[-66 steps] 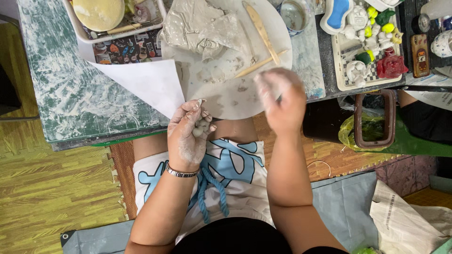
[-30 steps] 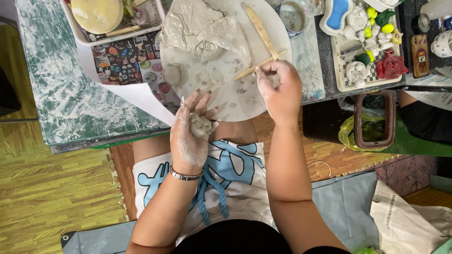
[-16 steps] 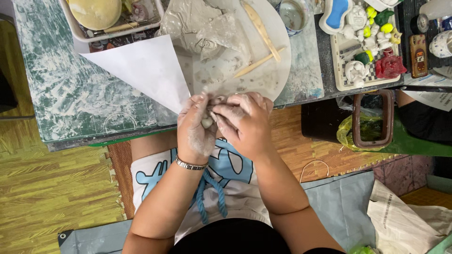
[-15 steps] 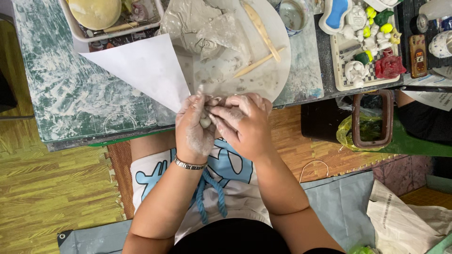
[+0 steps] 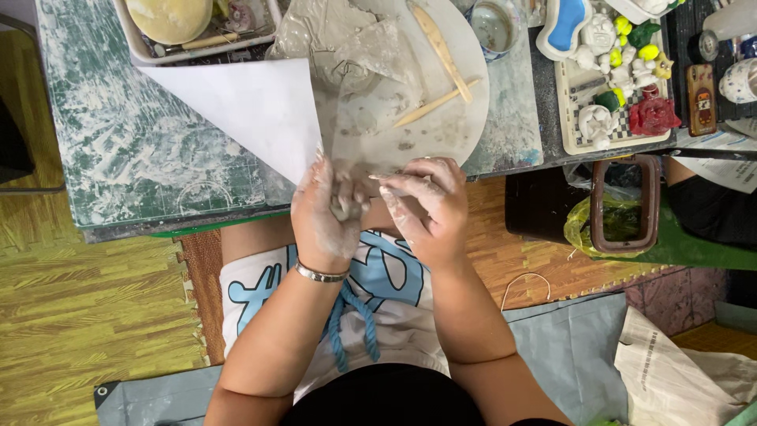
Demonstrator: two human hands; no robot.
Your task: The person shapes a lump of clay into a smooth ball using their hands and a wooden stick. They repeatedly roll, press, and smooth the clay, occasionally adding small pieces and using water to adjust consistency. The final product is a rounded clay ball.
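Observation:
My left hand (image 5: 322, 214), smeared with grey clay and wearing a metal bracelet, is curled around a small lump of grey clay (image 5: 344, 207) just off the table's near edge. My right hand (image 5: 426, 207), also clay-covered, touches the lump from the right with its fingertips. Both hands are over my lap, in front of a round white board (image 5: 441, 118) that carries a crumpled sheet of plastic film (image 5: 351, 55), clay smears and two wooden modelling sticks (image 5: 436, 39).
A white paper sheet (image 5: 244, 110) lies left of the board on the green, clay-stained mat (image 5: 134, 150). A tray with a yellowish disc (image 5: 169, 16) and a cup (image 5: 490, 25) are at the back. Right: a tray of small painted figures (image 5: 623, 79), a bin with a yellow bag (image 5: 611, 217).
My right hand came back from the board to join the left hand at the clay lump. The white sheet swung over the patterned paper. Since half a second ago, both hands stay pressed on the lump.

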